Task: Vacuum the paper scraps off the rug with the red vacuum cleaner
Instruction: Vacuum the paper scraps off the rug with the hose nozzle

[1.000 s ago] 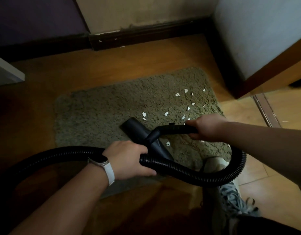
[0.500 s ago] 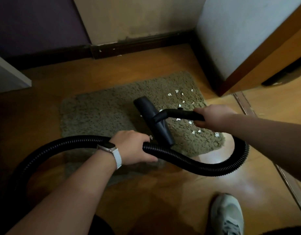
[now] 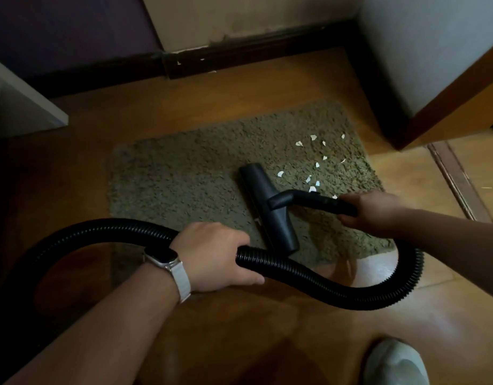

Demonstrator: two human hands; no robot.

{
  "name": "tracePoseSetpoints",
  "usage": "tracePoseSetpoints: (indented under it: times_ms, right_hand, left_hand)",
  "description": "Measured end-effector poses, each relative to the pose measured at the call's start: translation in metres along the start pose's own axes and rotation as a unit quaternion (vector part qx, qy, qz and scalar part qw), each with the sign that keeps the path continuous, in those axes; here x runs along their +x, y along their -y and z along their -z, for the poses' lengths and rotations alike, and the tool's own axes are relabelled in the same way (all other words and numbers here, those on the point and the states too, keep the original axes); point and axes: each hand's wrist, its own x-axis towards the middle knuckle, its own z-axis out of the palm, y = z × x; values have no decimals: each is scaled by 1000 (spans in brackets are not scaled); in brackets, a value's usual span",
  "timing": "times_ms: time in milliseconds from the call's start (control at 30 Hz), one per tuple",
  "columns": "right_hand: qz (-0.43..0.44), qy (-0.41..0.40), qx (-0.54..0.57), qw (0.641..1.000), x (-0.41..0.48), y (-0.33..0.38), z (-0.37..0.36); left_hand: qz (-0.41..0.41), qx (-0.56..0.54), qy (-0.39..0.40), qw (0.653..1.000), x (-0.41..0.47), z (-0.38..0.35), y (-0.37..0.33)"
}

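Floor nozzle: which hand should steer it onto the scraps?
Right. The right hand grips the rigid tube feeding the nozzle, with the paper scraps just beside it on the rug. The left hand only holds the hose, further back.

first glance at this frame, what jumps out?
The black vacuum nozzle sits mid-rug, with white paper scraps scattered just to its right, toward the rug's far right corner. The ribbed black hose loops across the wooden floor nearer the camera. The left hand grips the hose near the nozzle and the right hand holds the rigid wand.
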Motion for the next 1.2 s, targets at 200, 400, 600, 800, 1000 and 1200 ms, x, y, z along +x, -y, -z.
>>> tracePoseSetpoints:
  times_ms: [200,400,600,800,1000,1200]
  right_hand:
    - [69,-8,-65,995,22,31,1]
    - [74,-13,-96,993,24,35,13]
    - [23,-44,-96,994,12,11,25]
    - [-23,-68,-76,995,-3,-1,23]
    - [25,-76,-107,991,1,21,16]
    - [56,-77,-144,985,20,54,29]
  left_hand:
    - [6,1,9,1000,9,-3,2]
    - [7,-5,14,1000,12,-7,6]
    - [-5,-17,17,1000,16,-9,5]
    - [-16,-18,19,1000,20,-9,1]
    - [-11,-2,30,999,18,-12,6]
    - [5,9,16,1000,13,-10,10]
